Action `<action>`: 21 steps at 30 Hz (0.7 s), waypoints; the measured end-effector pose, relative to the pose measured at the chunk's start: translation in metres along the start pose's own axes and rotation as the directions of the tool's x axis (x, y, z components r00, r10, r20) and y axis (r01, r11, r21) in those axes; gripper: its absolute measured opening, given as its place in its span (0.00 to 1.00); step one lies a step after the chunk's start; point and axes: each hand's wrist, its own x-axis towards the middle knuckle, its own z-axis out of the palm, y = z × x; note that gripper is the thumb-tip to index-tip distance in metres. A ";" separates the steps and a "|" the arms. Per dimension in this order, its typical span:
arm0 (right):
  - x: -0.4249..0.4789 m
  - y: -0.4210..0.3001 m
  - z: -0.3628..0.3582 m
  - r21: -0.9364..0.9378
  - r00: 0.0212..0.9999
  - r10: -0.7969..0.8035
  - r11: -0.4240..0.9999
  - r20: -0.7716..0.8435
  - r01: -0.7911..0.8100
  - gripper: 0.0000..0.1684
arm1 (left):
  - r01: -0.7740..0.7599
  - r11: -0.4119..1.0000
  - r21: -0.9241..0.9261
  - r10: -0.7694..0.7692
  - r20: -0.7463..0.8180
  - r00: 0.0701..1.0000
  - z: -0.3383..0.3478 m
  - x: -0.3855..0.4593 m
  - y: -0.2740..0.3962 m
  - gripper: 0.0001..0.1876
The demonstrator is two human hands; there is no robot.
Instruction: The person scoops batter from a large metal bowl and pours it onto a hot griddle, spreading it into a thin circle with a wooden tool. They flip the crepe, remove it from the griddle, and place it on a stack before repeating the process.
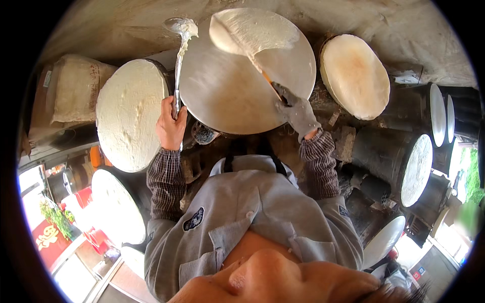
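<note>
In my bare left hand (171,124) is the handle of a metal ladle (177,75). Wet pale batter clings to the ladle's bowl, which is raised at the far left rim of a large round griddle (235,98). My right hand (297,113), in a grey glove, grips the wooden handle of a batter spreader (265,74) over that griddle. Batter coats the spreader's far end, so its blade is hard to make out. A layer of spread batter (273,34) covers the griddle's far part, while bare metal shows nearer me.
On my left, pale batter (129,113) covers another round griddle. A lightly browned flatbread (356,75) lies on one to the right. More drum-shaped stoves with round tops (416,170) stand farther right. A wrapped package (75,89) sits at the far left.
</note>
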 end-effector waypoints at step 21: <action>0.028 -0.014 -0.025 0.014 0.995 0.035 0.999 0.098 -0.037 0.28 | 0.094 0.996 0.001 -0.094 -0.043 0.995 -0.017 -0.051 0.006 0.19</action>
